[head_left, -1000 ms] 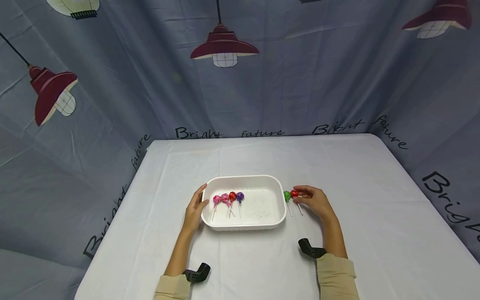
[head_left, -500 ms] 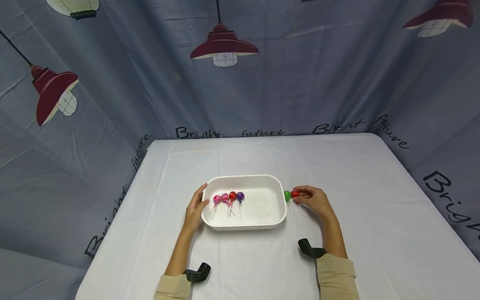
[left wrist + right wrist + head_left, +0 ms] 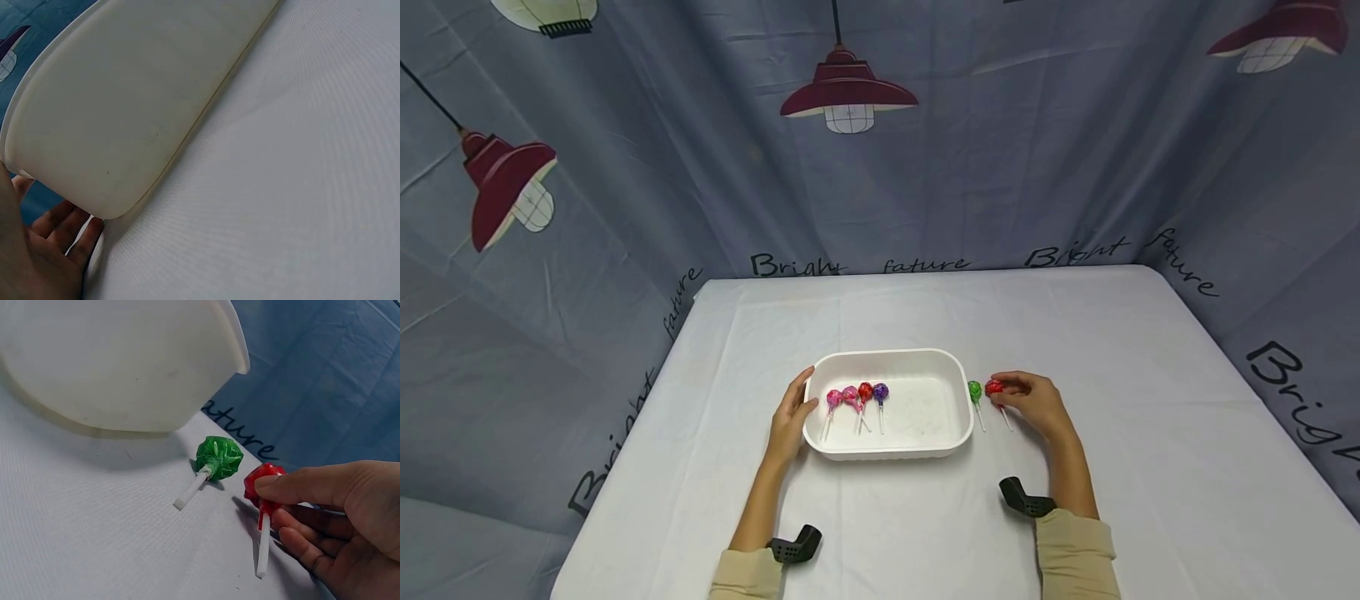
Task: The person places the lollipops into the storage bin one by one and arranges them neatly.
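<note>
Pinched between the thumb and forefinger of the right hand (image 3: 1036,402), a red lollipop (image 3: 994,387) was held by its wrapped head, its white stick slanting down toward the near edge of the table (image 3: 1150,400); the right wrist view showed the fingertips (image 3: 270,482) pressed on the red wrapper and the other fingers curled beneath the stick. Going from the left side of the table, the left hand (image 3: 792,417) lay against the left end of a white tray (image 3: 891,358), its fingers straight along the outer wall and the thumb at the rim, gripping nothing; the left wrist view showed the palm and fingers (image 3: 59,228) beside the tray's rounded corner. Inside the tray, toward its left half, four lollipops lay in a row with sticks pointing to the near edge: a pink lollipop (image 3: 833,399), a second pink lollipop (image 3: 850,395) touching it, a red-wrapped lollipop (image 3: 865,392), and a purple lollipop (image 3: 881,392). Just beyond the tray's right end a green lollipop (image 3: 974,390) rested on the white cloth, near the held red one but apart from it. Both sat around the middle of the table, well away from its far edge. Behind the table hung a grey backdrop (image 3: 625,183) printed with red lamps and lettering.
</note>
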Demonstrator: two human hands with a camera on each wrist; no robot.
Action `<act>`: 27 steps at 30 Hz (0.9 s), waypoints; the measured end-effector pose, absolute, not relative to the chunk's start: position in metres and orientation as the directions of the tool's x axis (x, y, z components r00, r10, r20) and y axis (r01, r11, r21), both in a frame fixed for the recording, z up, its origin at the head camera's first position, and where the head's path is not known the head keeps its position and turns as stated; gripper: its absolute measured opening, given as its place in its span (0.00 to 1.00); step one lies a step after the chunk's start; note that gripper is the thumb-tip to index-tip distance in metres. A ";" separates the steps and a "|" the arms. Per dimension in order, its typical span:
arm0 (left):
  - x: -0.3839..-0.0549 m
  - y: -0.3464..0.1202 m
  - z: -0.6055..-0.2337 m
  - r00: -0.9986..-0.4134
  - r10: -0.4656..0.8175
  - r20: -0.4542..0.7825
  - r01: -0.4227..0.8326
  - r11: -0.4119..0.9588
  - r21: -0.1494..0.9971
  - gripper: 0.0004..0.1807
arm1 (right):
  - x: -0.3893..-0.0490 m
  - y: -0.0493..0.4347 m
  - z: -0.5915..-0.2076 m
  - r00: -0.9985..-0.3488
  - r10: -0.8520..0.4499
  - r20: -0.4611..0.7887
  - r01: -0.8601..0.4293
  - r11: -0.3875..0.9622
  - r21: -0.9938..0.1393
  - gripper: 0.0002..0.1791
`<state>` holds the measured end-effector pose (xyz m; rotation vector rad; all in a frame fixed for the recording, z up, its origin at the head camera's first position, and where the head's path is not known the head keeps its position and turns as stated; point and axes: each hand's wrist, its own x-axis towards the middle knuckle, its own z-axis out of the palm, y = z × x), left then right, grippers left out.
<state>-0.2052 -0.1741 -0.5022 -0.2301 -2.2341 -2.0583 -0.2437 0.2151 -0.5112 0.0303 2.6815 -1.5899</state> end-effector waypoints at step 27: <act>-0.204 -0.174 -0.503 -0.981 0.035 0.191 0.193 0.080 0.978 0.27 | -0.278 0.239 -0.536 -0.970 0.109 0.218 -0.179 0.287 -0.941 0.25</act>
